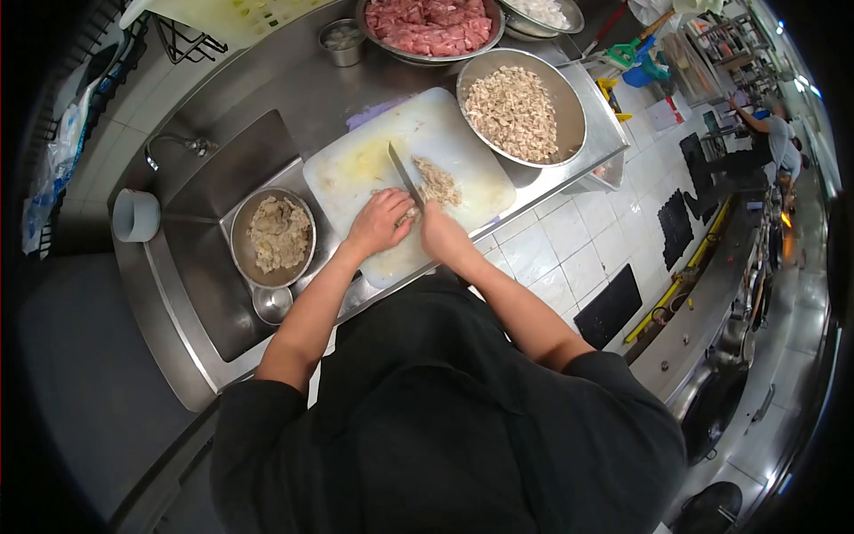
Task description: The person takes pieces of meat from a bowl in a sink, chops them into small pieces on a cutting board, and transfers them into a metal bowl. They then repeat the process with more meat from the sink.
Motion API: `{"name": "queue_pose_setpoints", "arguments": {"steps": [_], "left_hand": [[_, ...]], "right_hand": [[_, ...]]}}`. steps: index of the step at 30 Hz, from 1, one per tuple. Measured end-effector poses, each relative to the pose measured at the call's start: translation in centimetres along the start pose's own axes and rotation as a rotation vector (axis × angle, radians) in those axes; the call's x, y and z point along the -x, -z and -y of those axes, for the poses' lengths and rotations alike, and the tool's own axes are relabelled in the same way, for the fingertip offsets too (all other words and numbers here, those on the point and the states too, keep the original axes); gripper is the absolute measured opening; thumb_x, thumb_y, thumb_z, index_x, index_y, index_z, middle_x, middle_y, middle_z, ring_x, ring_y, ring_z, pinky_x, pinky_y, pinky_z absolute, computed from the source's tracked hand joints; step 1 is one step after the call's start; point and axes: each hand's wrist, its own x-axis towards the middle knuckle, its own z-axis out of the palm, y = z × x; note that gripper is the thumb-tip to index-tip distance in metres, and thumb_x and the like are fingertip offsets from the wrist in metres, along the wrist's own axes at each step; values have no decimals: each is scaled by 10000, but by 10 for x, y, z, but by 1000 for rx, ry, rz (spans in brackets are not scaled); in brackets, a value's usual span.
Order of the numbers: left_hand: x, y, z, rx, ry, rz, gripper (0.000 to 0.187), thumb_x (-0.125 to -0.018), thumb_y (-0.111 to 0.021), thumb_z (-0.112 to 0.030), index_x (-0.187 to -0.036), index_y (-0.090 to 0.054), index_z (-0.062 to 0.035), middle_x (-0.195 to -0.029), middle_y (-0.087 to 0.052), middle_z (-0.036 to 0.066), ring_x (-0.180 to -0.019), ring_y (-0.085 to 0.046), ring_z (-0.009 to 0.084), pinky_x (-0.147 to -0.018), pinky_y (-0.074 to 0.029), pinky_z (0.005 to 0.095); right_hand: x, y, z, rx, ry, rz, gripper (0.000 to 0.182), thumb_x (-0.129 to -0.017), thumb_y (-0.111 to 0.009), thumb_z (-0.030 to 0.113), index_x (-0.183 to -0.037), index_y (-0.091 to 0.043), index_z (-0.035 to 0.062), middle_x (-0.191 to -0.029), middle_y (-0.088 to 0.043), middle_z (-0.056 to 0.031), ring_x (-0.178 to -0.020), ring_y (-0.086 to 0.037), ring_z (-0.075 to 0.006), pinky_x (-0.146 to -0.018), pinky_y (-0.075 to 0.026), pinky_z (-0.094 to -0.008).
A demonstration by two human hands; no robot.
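My right hand (447,235) is closed round the handle of a knife (402,169), its blade lying across the white cutting board (485,182). Close by on the left, my left hand (381,221) presses its curled fingers on a piece of pale brown food (411,214) beside the blade; the fingers cover most of it. Chopped bits of the same pale food (437,182) lie on the far side of the blade. Beyond the board's right end stands a large steel bowl (576,111) full of small diced pieces (511,111).
In the sink (218,298) at left, a steel bowl (309,258) holds larger pale chunks, beside a small metal cup (272,305). A bowl of raw meat (431,27) stands behind the board. Another person (776,147) is far off at right.
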Motion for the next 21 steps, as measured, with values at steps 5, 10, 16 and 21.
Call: {"name": "queue_pose_setpoints", "arguments": {"steps": [5,10,16,21], "left_hand": [[-1,5,0,47,34,12,359,-859,-757,-161,-1185,-699,-23,-1260,-681,137,-1227,-614,335,-1048,-512,446],[-1,2,0,37,17,17,371,-861,-757,-161,-1199,-689,-24,-1274,-683,146,-1218,-621,330,-1042,-519,435],[-5,12,-7,120,97,-25,367,-867,-773,-155,-1198,-684,-25,-1304,-654,156,-1235,-610,344,-1056,-509,436],[0,5,-1,41,-43,-49,365,-879,-763,-165,-1207,-692,-21,-1269,-651,148,-1248,-590,348,-1063,-499,440]], "right_hand": [[-18,41,6,-2,134,16,317,-936,-471,11,-1203,-488,-160,-976,-680,-422,-966,-696,-547,-863,-550,-570],[-12,-11,-7,-80,66,-85,292,-989,-534,102,-1196,-499,-101,-919,-669,-418,-937,-682,-559,-839,-531,-598],[-35,32,-17,-33,181,-108,310,-984,-534,109,-1202,-494,-107,-952,-684,-397,-941,-677,-564,-848,-525,-608],[25,48,3,76,48,-36,295,-956,-519,78,-1191,-524,-101,-940,-707,-362,-909,-710,-523,-822,-553,-592]]}}
